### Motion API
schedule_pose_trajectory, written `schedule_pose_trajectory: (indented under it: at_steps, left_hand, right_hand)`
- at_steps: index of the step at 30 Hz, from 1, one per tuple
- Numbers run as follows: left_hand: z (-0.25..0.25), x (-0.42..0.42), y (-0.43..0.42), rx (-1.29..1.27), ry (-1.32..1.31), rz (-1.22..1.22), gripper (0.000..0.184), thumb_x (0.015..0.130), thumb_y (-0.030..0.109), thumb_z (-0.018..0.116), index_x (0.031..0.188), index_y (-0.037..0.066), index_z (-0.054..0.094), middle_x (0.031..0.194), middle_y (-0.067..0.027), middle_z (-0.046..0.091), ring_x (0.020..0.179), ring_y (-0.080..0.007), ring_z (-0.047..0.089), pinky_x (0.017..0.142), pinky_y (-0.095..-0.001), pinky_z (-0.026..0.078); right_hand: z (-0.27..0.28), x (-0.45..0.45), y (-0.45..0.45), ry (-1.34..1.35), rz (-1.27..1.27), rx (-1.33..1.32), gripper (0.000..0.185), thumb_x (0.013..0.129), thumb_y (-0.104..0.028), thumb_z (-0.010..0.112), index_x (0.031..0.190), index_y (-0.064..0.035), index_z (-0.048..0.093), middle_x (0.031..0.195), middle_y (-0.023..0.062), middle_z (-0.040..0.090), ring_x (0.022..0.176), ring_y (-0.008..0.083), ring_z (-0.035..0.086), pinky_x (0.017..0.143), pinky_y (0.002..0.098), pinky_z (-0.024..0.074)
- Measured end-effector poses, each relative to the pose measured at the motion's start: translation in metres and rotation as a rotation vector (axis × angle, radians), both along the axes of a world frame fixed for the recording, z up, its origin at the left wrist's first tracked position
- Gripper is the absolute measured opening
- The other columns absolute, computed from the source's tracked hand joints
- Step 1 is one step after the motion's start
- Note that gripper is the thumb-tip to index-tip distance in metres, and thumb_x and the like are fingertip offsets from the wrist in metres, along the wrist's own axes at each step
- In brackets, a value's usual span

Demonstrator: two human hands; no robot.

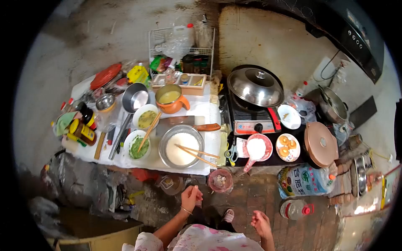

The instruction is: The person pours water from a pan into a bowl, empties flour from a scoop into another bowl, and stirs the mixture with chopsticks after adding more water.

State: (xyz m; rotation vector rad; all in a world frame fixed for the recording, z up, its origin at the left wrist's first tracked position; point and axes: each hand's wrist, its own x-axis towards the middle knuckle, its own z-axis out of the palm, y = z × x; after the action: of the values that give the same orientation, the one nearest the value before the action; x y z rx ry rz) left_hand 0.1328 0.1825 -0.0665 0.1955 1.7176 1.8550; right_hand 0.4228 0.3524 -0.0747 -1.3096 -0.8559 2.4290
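My left hand (191, 198), with a bracelet at the wrist, hangs in front of the counter, its fingers curled together and nothing visible in them. Lower on the right, my right hand (261, 223) is held loosely, fingers partly bent and apart, holding nothing. Nearest to the left hand on the counter is a metal bowl of white batter (179, 147) with chopsticks (197, 154) resting in it. Left of it stand a bowl of chopped greens (138, 144), crossed by another pair of chopsticks (150, 130), and a bowl of yellowish mixture (146, 119). A cleaver (207, 127) lies behind the batter.
A lidded wok (256, 87) sits on the stove (251, 127). Before it are a red scoop of white powder (256, 149) and a plate of round yellow pieces (288, 147). An orange pot (171, 98) stands behind the cleaver. On the floor are a small bin (220, 181) and a plastic jug (293, 209).
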Motion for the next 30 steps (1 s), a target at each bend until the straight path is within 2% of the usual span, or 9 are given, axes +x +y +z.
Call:
schedule_pose_trajectory:
  at_steps: [2, 4, 6, 8, 11, 17, 23, 27, 30]
  left_hand:
    - [0.011, 0.006, 0.003, 0.016, 0.054, 0.121, 0.027, 0.09, 0.018, 0.047, 0.069, 0.002, 0.049, 0.061, -0.0054, 0.053, 0.048, -0.0099, 0.049, 0.044, -0.022, 0.041]
    - [0.021, 0.001, 0.0, 0.08, 0.157, 0.245, 0.019, 0.091, 0.017, 0.046, 0.08, 0.002, 0.048, 0.063, -0.0058, 0.053, 0.047, -0.0108, 0.048, 0.044, -0.0229, 0.042]
    - [0.025, -0.013, -0.005, 0.245, 0.121, 0.371, 0.016, 0.091, 0.016, 0.047, 0.082, 0.003, 0.046, 0.065, -0.0058, 0.053, 0.046, -0.0103, 0.046, 0.044, -0.0226, 0.043]
    - [0.036, -0.029, -0.01, 0.198, 0.121, 0.505, 0.017, 0.091, 0.019, 0.048, 0.084, 0.004, 0.047, 0.068, -0.0051, 0.054, 0.049, -0.0105, 0.048, 0.046, -0.0229, 0.043]
    - [0.042, -0.057, -0.019, 0.205, 0.107, 0.554, 0.017, 0.091, 0.021, 0.048, 0.086, 0.004, 0.048, 0.07, -0.0043, 0.055, 0.053, -0.0112, 0.052, 0.048, -0.0236, 0.044]
    - [0.045, -0.1, -0.023, 0.235, -0.114, 0.504, 0.012, 0.088, 0.015, 0.053, 0.09, 0.003, 0.051, 0.075, -0.0048, 0.057, 0.06, -0.013, 0.058, 0.052, -0.0226, 0.048]
    - [0.049, -0.118, -0.032, 0.255, -0.194, 0.256, 0.008, 0.085, 0.01, 0.055, 0.087, 0.002, 0.051, 0.073, -0.0034, 0.056, 0.062, -0.0121, 0.058, 0.058, -0.0236, 0.05]
    - [0.043, -0.128, -0.03, 0.245, -0.142, 0.172, 0.007, 0.085, 0.009, 0.055, 0.086, 0.003, 0.051, 0.074, -0.0023, 0.055, 0.063, -0.0103, 0.056, 0.06, -0.0246, 0.05]
    - [0.048, -0.13, -0.028, 0.223, -0.068, 0.143, 0.006, 0.085, 0.007, 0.055, 0.083, 0.003, 0.05, 0.073, -0.0006, 0.053, 0.064, -0.0079, 0.053, 0.061, -0.0234, 0.047]
  right_hand:
    - [-0.006, 0.027, 0.001, 0.031, -0.147, -0.054, 0.025, 0.089, -0.023, 0.053, 0.105, -0.0044, 0.053, 0.075, 0.0049, 0.054, 0.061, 0.0129, 0.048, 0.055, 0.0276, 0.0434]
    - [0.001, 0.025, 0.003, 0.026, -0.099, -0.029, 0.026, 0.089, -0.023, 0.052, 0.106, -0.0041, 0.052, 0.076, 0.0053, 0.054, 0.061, 0.0131, 0.049, 0.055, 0.0282, 0.0442]
    - [0.009, 0.003, 0.006, 0.033, -0.071, 0.004, 0.026, 0.09, -0.023, 0.051, 0.108, -0.0037, 0.052, 0.077, 0.0058, 0.054, 0.062, 0.0132, 0.049, 0.056, 0.0289, 0.045]
    - [0.011, -0.027, 0.014, 0.237, 0.051, 0.048, 0.026, 0.088, -0.016, 0.053, 0.11, -0.0033, 0.051, 0.082, 0.0063, 0.056, 0.066, 0.0128, 0.052, 0.057, 0.0297, 0.0478]
    - [0.036, -0.093, 0.012, 0.269, 0.105, 0.118, 0.029, 0.088, -0.013, 0.053, 0.115, -0.003, 0.048, 0.084, 0.0065, 0.056, 0.066, 0.0124, 0.052, 0.058, 0.0284, 0.0484]
    - [0.079, -0.231, -0.011, 0.302, 0.139, 0.372, 0.029, 0.089, -0.01, 0.051, 0.115, -0.0004, 0.045, 0.087, 0.0084, 0.054, 0.065, 0.015, 0.051, 0.059, 0.0297, 0.0473]
    - [0.08, -0.319, -0.023, 0.328, -0.141, 0.337, 0.027, 0.088, -0.011, 0.052, 0.112, 0.0006, 0.046, 0.084, 0.0075, 0.053, 0.063, 0.0133, 0.049, 0.053, 0.0265, 0.0414]
    - [0.103, -0.357, -0.017, 0.244, -0.101, 0.634, 0.018, 0.089, -0.01, 0.051, 0.1, 0.004, 0.052, 0.074, 0.0073, 0.054, 0.055, 0.011, 0.048, 0.046, 0.0225, 0.0389]
    - [0.132, -0.371, 0.004, 0.242, 0.095, 0.83, 0.015, 0.087, -0.011, 0.053, 0.089, 0.0037, 0.054, 0.065, 0.0089, 0.055, 0.048, 0.012, 0.053, 0.043, 0.0234, 0.0448]
